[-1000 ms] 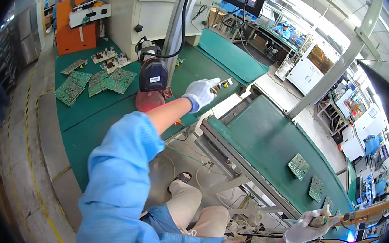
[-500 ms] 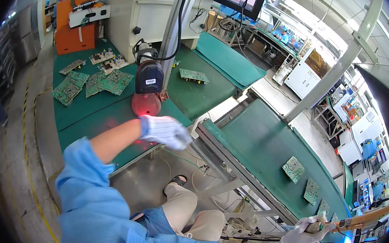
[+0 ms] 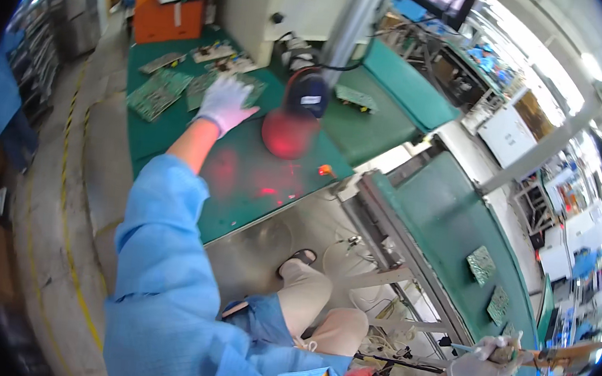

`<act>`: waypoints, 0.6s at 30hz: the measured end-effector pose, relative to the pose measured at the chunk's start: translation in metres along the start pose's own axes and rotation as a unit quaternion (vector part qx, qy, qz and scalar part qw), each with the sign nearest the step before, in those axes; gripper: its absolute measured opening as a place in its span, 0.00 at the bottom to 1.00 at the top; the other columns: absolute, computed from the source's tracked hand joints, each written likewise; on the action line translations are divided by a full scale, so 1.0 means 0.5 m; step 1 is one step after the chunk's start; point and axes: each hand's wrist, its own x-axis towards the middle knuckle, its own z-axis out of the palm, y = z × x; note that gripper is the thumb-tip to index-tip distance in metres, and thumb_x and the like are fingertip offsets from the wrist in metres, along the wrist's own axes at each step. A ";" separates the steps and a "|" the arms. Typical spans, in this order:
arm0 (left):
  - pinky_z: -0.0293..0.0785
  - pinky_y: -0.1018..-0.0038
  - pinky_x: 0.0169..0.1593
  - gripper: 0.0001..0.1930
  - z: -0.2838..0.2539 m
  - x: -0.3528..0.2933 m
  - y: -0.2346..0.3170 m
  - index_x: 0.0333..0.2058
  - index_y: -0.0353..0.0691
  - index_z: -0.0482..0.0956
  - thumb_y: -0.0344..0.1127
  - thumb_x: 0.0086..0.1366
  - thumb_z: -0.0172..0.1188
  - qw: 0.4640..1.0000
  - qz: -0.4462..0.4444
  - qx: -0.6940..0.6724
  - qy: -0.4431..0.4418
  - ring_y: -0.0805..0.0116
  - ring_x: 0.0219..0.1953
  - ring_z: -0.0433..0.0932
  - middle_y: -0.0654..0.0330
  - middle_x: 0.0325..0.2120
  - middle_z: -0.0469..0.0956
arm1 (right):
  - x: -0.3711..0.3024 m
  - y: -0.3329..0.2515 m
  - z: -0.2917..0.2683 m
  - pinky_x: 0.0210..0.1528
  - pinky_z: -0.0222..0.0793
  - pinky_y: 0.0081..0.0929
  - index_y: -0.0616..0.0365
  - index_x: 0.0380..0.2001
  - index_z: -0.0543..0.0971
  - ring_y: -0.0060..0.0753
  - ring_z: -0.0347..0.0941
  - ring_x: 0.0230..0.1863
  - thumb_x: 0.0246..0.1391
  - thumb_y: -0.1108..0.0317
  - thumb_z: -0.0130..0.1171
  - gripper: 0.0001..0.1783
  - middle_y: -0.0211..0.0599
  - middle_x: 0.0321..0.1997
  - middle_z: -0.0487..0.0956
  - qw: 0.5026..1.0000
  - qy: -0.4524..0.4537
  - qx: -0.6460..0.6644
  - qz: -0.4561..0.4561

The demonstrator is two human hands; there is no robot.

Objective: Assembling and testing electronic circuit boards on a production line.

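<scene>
My left hand (image 3: 226, 102), in a white glove, reaches over circuit boards on the green mat at the back left. Its fingers are spread and slightly blurred, with no object visible in them. A green circuit board (image 3: 157, 96) lies left of it, and another board (image 3: 254, 91) shows partly behind it. At the lower right my gloved right hand (image 3: 476, 366) is closed round a small greyish-green thing (image 3: 504, 352) whose kind I cannot make out. A black scanner (image 3: 306, 93) with a glowing red lower part stands right of my left hand, casting red light on the green table (image 3: 242, 200).
Several circuit boards, one of them here (image 3: 480, 265), lie along the green conveyor belt (image 3: 430, 200) at right. Another board (image 3: 356, 97) lies beyond the scanner. An orange stand (image 3: 168, 19) is at the back left. A metal post (image 3: 352, 30) rises behind the scanner.
My left hand has moved left and away from me, from in front of the scanner to over the boards. My right hand stays closed at the lower right. The view has shifted.
</scene>
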 end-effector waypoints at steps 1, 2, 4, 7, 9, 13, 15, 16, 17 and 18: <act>0.61 0.59 0.63 0.31 0.000 0.016 0.013 0.55 0.43 0.73 0.61 0.64 0.49 0.999 0.023 0.030 0.023 0.53 0.60 0.68 0.53 0.52 0.75 | -0.010 0.000 0.014 0.14 0.52 0.13 0.71 0.48 0.73 0.18 0.66 0.21 0.64 0.51 0.50 0.27 0.36 0.31 0.75 0.996 0.028 -0.057 -0.056; 0.64 0.59 0.59 0.28 -0.003 0.026 0.019 0.52 0.43 0.75 0.59 0.65 0.49 1.000 0.015 0.006 0.007 0.55 0.56 0.71 0.54 0.48 0.78 | -0.018 0.003 0.028 0.14 0.52 0.14 0.71 0.48 0.72 0.18 0.64 0.20 0.64 0.51 0.50 0.28 0.37 0.31 0.76 0.986 0.054 -0.113 -0.113; 0.70 0.59 0.52 0.22 -0.018 0.032 0.022 0.47 0.45 0.77 0.56 0.67 0.48 0.997 -0.014 -0.072 -0.007 0.58 0.48 0.77 0.56 0.41 0.81 | -0.020 -0.024 0.039 0.13 0.50 0.14 0.72 0.47 0.73 0.18 0.59 0.17 0.64 0.51 0.49 0.28 0.37 0.30 0.75 0.994 0.063 -0.066 -0.055; 0.74 0.63 0.46 0.19 -0.011 -0.003 -0.047 0.47 0.49 0.77 0.52 0.68 0.47 0.983 -0.048 -0.159 0.077 0.55 0.45 0.78 0.50 0.42 0.79 | -0.020 -0.025 0.054 0.14 0.48 0.14 0.72 0.45 0.75 0.18 0.53 0.14 0.64 0.50 0.50 0.28 0.37 0.29 0.75 0.994 0.103 -0.020 0.018; 0.73 0.67 0.50 0.22 -0.010 -0.027 -0.085 0.53 0.45 0.73 0.52 0.71 0.44 0.971 -0.049 -0.189 0.137 0.56 0.47 0.78 0.49 0.46 0.77 | -0.018 -0.022 0.038 0.16 0.48 0.16 0.65 0.38 0.70 0.19 0.53 0.15 0.63 0.46 0.51 0.26 0.33 0.26 0.69 0.998 0.015 -0.026 0.046; 0.75 0.68 0.53 0.37 -0.128 -0.128 -0.043 0.58 0.28 0.65 0.62 0.70 0.42 0.440 -0.239 -0.861 0.092 0.60 0.49 0.78 0.50 0.52 0.75 | -0.016 -0.018 0.038 0.15 0.46 0.17 0.64 0.36 0.70 0.20 0.49 0.12 0.62 0.45 0.51 0.27 0.34 0.26 0.70 0.995 0.090 -0.012 0.034; 0.76 0.63 0.55 0.37 -0.159 -0.186 -0.036 0.58 0.33 0.65 0.63 0.68 0.44 0.300 -0.210 -0.929 0.059 0.57 0.51 0.78 0.48 0.52 0.74 | -0.007 -0.015 0.014 0.15 0.47 0.18 0.63 0.36 0.70 0.20 0.48 0.12 0.62 0.46 0.52 0.26 0.35 0.26 0.71 0.998 0.023 0.015 0.049; 0.75 0.63 0.56 0.36 -0.184 -0.214 -0.023 0.59 0.33 0.65 0.62 0.69 0.44 0.309 -0.201 -0.928 0.052 0.56 0.52 0.77 0.48 0.53 0.74 | -0.003 -0.015 0.002 0.15 0.47 0.18 0.63 0.36 0.70 0.20 0.48 0.12 0.62 0.46 0.52 0.26 0.35 0.26 0.71 0.998 0.023 0.014 0.054; 0.74 0.62 0.57 0.35 -0.197 -0.233 -0.014 0.59 0.34 0.65 0.61 0.69 0.44 0.317 -0.193 -0.928 0.044 0.56 0.52 0.77 0.48 0.53 0.74 | 0.001 -0.015 -0.011 0.15 0.47 0.19 0.63 0.36 0.70 0.21 0.49 0.12 0.62 0.47 0.52 0.25 0.36 0.26 0.72 0.999 -0.010 0.018 0.050; 0.73 0.61 0.58 0.34 -0.150 -0.240 -0.025 0.61 0.35 0.64 0.58 0.69 0.47 0.300 -0.151 -0.942 0.002 0.55 0.54 0.75 0.49 0.55 0.73 | 0.005 -0.014 -0.023 0.16 0.48 0.19 0.63 0.36 0.70 0.21 0.49 0.13 0.62 0.48 0.52 0.24 0.37 0.26 0.72 0.998 -0.042 0.021 0.045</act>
